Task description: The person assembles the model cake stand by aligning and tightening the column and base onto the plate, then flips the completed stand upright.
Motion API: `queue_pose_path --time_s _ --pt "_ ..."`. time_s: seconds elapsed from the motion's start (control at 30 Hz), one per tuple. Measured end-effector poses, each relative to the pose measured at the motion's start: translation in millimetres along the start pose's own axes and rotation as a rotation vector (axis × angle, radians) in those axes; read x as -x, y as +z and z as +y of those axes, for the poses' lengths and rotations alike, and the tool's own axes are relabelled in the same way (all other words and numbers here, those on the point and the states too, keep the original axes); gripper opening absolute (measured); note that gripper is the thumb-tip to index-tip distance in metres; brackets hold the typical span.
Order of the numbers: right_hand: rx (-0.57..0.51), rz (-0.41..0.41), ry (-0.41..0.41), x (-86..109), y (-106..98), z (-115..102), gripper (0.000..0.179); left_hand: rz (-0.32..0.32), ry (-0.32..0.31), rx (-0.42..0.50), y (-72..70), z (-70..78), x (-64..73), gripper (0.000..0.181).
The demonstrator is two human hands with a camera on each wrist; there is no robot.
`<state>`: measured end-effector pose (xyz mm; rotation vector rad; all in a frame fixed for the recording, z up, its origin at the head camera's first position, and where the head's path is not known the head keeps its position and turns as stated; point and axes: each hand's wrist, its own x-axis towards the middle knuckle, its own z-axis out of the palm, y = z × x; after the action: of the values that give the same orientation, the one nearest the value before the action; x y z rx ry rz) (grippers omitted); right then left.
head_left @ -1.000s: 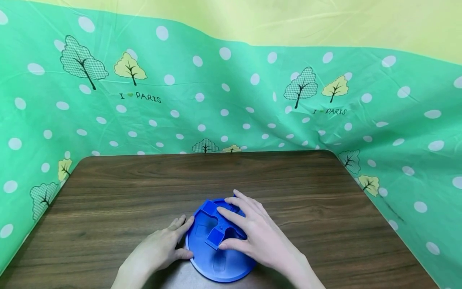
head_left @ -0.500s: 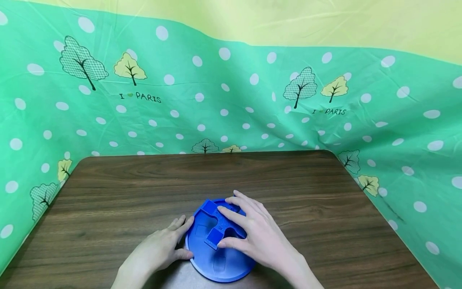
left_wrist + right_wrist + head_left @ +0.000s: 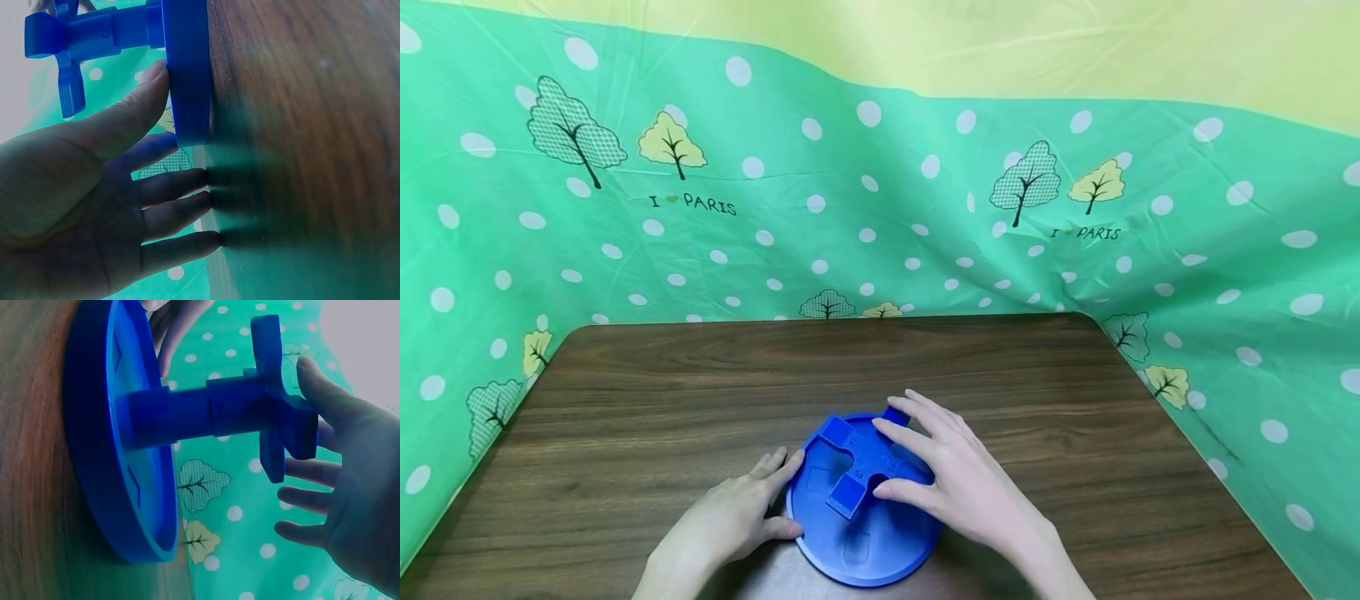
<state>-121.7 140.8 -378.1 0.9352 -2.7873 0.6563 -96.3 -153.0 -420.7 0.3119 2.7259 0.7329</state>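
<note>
A blue round base (image 3: 827, 542) with a raised rim lies flat on the table. From its middle rises a blue post (image 3: 187, 415), stepped along its length, topped by a blue cross-shaped piece (image 3: 872, 457) with several arms. My left hand (image 3: 730, 512) touches the left side of the base's rim with thumb and index finger, while its other straight fingers reach the tabletop in the left wrist view. My right hand (image 3: 970, 483), fingers spread and slightly bent, hovers at the right side of the cross, holding nothing and partly hiding its right arms.
The brown wood-grain table (image 3: 700, 392) spreads out around the base. Behind it and along both sides hangs a green cloth (image 3: 820, 167) with white dots, printed trees and lettering, and a yellow band on top.
My right hand has let go of the cross-shaped top and drawn back slightly to the right, uncovering more of its arms. My left hand and the base stay in place.
</note>
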Motion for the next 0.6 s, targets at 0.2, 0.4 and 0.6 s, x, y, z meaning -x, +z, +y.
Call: queue_pose_path --time_s 0.2,0.4,0.6 --pt "0.002 0.028 0.015 -1.0 -3.5 2.1 0.061 -0.019 -0.019 0.001 -1.2 1.6 0.6 0.089" --pt "-0.019 0.104 0.074 0.2 -6.5 9.6 0.048 -0.005 0.016 -0.002 -2.2 3.3 -0.8 0.088" --pt "-0.13 0.121 0.146 -1.9 -8.9 18.8 0.043 0.013 0.043 -0.007 -4.4 0.7 1.5 0.086"
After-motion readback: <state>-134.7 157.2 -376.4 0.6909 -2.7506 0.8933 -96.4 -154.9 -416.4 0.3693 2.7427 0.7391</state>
